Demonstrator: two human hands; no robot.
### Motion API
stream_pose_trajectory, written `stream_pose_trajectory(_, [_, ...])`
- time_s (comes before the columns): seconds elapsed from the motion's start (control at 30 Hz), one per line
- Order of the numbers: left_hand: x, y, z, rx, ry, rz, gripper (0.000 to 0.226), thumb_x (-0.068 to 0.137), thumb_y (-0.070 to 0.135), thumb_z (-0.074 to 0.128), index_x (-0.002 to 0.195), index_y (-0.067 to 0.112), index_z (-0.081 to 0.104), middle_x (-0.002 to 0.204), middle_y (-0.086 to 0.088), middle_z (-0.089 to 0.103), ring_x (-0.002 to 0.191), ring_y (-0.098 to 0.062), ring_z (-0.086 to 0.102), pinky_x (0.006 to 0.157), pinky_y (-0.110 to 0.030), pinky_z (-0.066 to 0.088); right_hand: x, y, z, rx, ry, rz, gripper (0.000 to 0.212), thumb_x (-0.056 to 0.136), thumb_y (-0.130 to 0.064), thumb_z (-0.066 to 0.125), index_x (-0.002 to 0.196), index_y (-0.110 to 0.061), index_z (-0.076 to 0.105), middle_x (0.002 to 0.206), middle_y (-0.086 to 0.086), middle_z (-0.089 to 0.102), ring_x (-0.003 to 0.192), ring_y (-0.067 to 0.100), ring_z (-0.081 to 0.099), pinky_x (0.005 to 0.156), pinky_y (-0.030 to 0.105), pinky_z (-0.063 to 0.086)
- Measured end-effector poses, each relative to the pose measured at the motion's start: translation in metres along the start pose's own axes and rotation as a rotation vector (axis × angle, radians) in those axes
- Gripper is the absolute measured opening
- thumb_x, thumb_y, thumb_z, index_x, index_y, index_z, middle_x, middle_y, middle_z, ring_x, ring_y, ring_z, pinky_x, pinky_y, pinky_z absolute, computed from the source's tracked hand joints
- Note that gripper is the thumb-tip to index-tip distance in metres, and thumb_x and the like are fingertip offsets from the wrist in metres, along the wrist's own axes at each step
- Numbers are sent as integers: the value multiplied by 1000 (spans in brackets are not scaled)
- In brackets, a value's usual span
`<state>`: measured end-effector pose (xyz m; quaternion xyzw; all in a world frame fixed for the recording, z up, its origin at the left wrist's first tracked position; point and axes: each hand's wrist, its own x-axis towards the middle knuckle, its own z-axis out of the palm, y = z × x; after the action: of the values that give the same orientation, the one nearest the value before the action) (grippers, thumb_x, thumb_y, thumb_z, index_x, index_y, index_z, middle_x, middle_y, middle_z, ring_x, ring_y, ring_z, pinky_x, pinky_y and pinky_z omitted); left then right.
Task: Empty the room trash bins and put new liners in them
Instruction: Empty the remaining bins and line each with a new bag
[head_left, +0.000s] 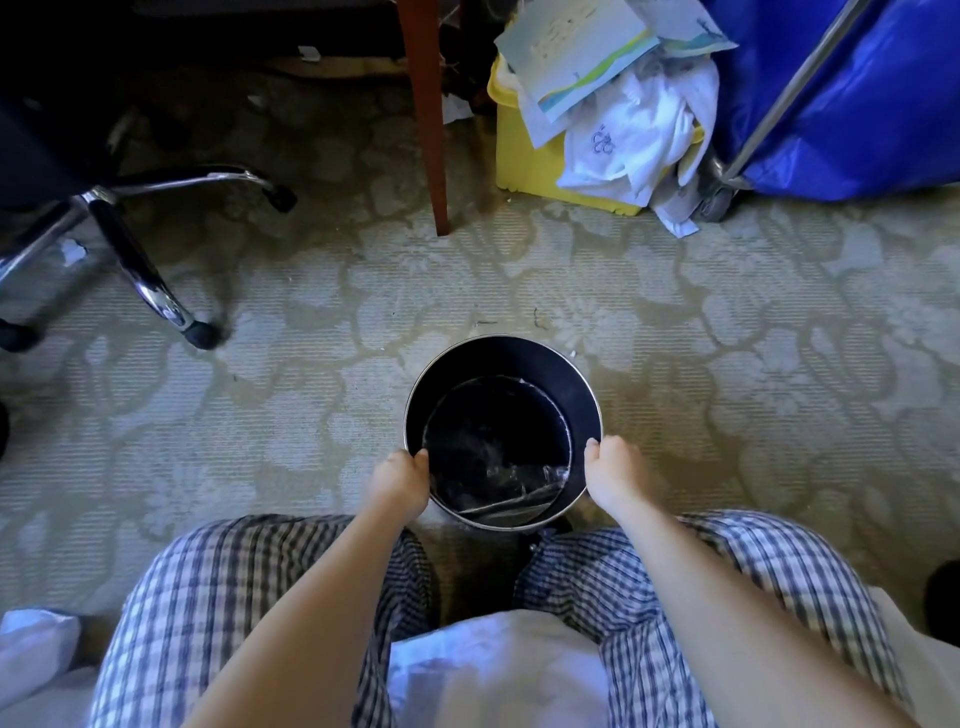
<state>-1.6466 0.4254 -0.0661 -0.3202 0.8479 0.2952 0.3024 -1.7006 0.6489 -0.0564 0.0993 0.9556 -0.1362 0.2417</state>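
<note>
Knees (249, 571) apart, I am gripping the bin (524, 349) rim with left hand (399, 486) and right hand (617, 475), fingers (418, 459) curling over it; plastic (519, 496) is lying inside.

The bin (519, 358) looks dark and matt inside with a thin shiny metal rim, and the crinkly clear plastic film (519, 486) at the bottom is glossy. The carpet (675, 312) is a matt, ribbed weave, kinda rough. The chair base (135, 260) is mirror-bright chrome, the desk leg (428, 114) smooth reddish wood, the crate (524, 166) yellow plastic, the blue bag (857, 104) slick with a slight sheen, and the shorts (208, 597) are soft checked cloth.
</note>
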Motion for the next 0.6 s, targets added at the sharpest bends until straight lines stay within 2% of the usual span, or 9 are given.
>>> stream_pose_trajectory(0.13, [6,-3,7,-15,-44,-36,46,104,33,27,121,-5,46,117,-24,57,104,-36,56,74,-34,39,10,4,15,35,-13,7,40,102,-25,33,97,3,61,101,22,65,94,37,60,73,36,42])
stream_pose_trajectory(0.23, [11,-3,13,-57,-86,-80,47,103,34,28,129,-5,37,123,-24,55,108,-36,55,83,-38,44,17,5,26,53,-41,37,40,102,-25,33,99,3,62,102,22,65,95,37,60,77,38,46])
stream_pose_trajectory(0.3, [13,-2,16,-103,-98,-109,48,103,34,30,130,-5,31,124,-25,53,109,-36,54,78,-36,43,21,5,31,55,-73,49,40,102,-24,33,103,3,62,105,22,65,98,38,60,78,37,45])
stream_pose_trajectory(0.4, [19,-3,26,-221,-105,-135,44,101,35,35,123,-3,31,121,-26,54,106,-39,55,78,-39,42,26,6,36,62,-137,70,41,103,-24,32,105,6,60,107,23,63,98,37,58,72,33,39])
stream_pose_trajectory(0.5, [24,-2,36,-254,-103,-158,38,101,35,36,115,2,26,120,-25,52,103,-38,54,76,-36,37,31,6,41,54,-203,110,43,104,-29,30,107,3,59,96,15,58,88,30,53,71,30,35])
stream_pose_trajectory(0.6, [24,2,41,-244,-137,-181,57,101,37,36,139,0,14,135,-27,45,118,-39,48,91,-39,36,40,8,53,82,-289,147,44,102,-36,32,105,-2,58,98,14,59,98,33,57,78,34,39])
